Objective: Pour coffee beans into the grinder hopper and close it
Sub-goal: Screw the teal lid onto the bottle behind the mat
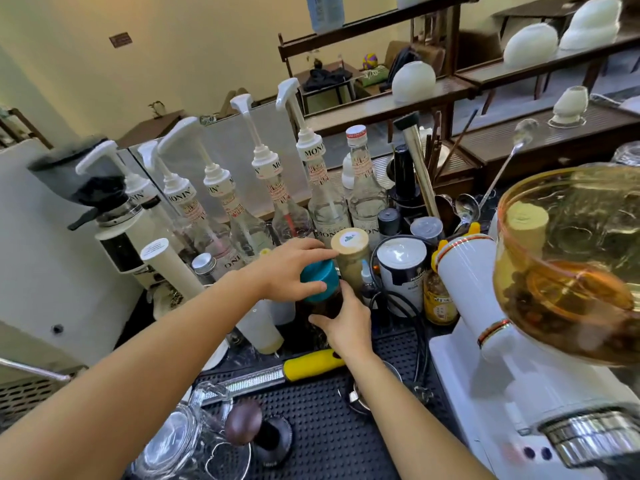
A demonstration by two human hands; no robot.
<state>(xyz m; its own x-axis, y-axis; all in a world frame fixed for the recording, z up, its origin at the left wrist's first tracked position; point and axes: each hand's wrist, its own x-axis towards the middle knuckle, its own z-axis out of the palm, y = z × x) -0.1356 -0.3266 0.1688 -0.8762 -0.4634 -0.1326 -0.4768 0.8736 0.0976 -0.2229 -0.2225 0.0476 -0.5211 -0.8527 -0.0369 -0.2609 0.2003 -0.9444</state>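
A dark jar of coffee beans [327,304] with a teal lid [320,278] stands at the middle of the counter. My left hand [291,268] grips the teal lid from above and the left. My right hand [346,322] wraps around the jar's body from the right. The white grinder [491,358] stands at the right, close to the camera. Its amber transparent hopper [568,268] holds some dark beans at the bottom and carries a clear lid with a pale knob [528,221].
A row of syrup bottles with white pumps [277,188] lines the back. Tins, a wooden-lidded jar [349,252] and small bottles crowd around the bean jar. A yellow-handled zester [311,365], a tamper [249,427] and glassware [180,441] lie on the black rubber mat. Another grinder [114,216] stands at the left.
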